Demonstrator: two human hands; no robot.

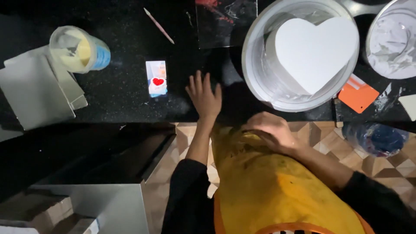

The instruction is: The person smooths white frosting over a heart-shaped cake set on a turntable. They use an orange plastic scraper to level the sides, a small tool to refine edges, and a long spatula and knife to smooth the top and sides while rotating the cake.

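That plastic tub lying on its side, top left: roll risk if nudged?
Probably. The tub lies on its side on the smooth black counter, so its round wall could roll. It looks nearly empty, so likely light. The left hand rests well away.

One heart-shaped cake (315, 51), two bowls (255, 65), one orange scraper (358, 95), one cup (78, 48).

On the bench (121, 91), a phone (156, 79) lies between a tub (78, 48) at left and a heart-shaped cake (315, 52) on its turntable (260, 82) at right.
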